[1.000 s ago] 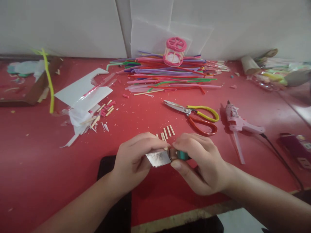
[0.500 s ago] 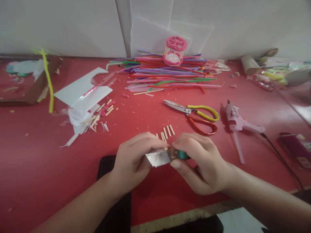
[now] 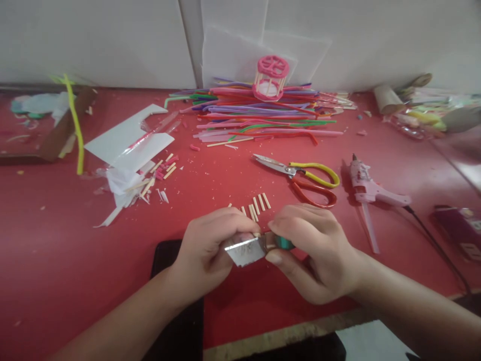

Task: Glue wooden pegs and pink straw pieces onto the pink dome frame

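Over the near side of the red table (image 3: 233,321), your knife (image 3: 259,247) runs left to right, blade (image 3: 244,252) pointing left and slightly toward you, your right hand (image 3: 317,250) bent and clamped on its green handle (image 3: 284,243), your left hand (image 3: 206,245) curled beside the blade, its hold too hidden to tell.

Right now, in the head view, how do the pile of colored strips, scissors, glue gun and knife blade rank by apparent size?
1. Pile of colored strips
2. Scissors and glue gun: too alike to rank
3. Knife blade
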Available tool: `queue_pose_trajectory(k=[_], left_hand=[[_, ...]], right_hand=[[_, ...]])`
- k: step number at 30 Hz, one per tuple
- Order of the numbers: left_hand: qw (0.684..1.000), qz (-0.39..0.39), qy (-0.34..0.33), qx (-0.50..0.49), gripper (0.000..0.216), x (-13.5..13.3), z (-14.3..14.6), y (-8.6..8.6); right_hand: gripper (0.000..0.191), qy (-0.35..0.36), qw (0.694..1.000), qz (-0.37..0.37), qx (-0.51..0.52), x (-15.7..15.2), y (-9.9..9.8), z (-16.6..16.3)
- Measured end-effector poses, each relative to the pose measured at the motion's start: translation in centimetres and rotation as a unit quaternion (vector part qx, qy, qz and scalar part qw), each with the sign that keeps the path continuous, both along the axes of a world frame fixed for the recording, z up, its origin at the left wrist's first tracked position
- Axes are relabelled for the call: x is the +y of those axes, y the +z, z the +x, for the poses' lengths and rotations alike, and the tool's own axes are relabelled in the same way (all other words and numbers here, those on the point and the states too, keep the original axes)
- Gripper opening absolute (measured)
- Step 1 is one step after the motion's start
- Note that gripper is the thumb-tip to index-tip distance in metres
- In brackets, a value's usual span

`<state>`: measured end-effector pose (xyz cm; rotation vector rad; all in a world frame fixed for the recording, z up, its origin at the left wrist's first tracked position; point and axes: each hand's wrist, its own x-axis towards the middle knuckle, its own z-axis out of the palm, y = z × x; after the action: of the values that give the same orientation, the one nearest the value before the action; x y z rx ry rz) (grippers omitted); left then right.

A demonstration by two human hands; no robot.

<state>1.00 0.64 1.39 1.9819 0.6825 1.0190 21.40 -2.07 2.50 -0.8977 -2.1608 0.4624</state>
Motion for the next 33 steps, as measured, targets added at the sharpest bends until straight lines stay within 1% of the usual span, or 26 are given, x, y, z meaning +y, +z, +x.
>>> queue_pose_trajectory(k=[8,12,14,16,17,18,20,22,24,26,28,33], left_hand=[[1.000,-0.015,-0.019,-0.019,0.029,0.5,0.0,-0.7],[0.999,-0.025,-0.034,-0.030,0.031,0.4,0.0,-0.6],[0.997,-0.031,-0.063,-0.044,0.031,0.1,0.1,-0.4],[0.992,-0.052,-0.100,-0.061,0.034,-0.1,0.2,-0.3],[0.991,-0.062,-0.104,-0.064,0.034,-0.1,0.3,-0.3],[0.991,-0.065,-0.096,-0.067,0.033,-0.1,0.3,-0.5],[0.993,-0.070,-0.073,-0.063,0.028,-0.1,0.2,-0.8],[0.996,-0.065,-0.042,-0.042,0.023,0.1,0.1,-1.0],[0.999,-0.040,-0.007,-0.018,0.023,0.2,0.0,-1.0],[1.000,-0.008,0.014,0.001,0.023,0.3,-0.1,-0.8],[1.000,0.011,0.016,0.010,0.022,0.3,-0.2,-0.5],[1.000,0.006,0.001,-0.001,0.028,0.2,-0.1,-0.6]], right_hand=[[0.008,-0.004,1.000,0.012,-0.027,0.0,0.3,0.0],[0.010,-0.005,0.999,0.008,-0.039,0.2,0.4,0.4],[0.011,-0.046,0.998,0.013,-0.051,0.7,0.3,1.3],[0.009,-0.122,0.991,0.024,-0.046,1.3,0.2,2.4],[0.007,-0.152,0.987,0.027,-0.032,1.5,0.2,3.0],[0.005,-0.164,0.986,0.027,-0.012,1.6,0.2,3.3],[0.005,-0.135,0.990,0.019,0.018,1.6,0.2,3.5],[0.005,-0.089,0.996,0.010,0.019,1.3,0.3,2.9],[0.005,-0.057,0.998,0.004,0.005,0.8,0.3,2.0],[0.005,-0.038,0.999,0.004,0.001,0.4,0.3,1.0],[0.005,-0.022,1.000,0.001,0.002,0.1,0.2,0.4],[0.008,-0.015,1.000,-0.012,-0.017,0.0,-0.2,0.0]])
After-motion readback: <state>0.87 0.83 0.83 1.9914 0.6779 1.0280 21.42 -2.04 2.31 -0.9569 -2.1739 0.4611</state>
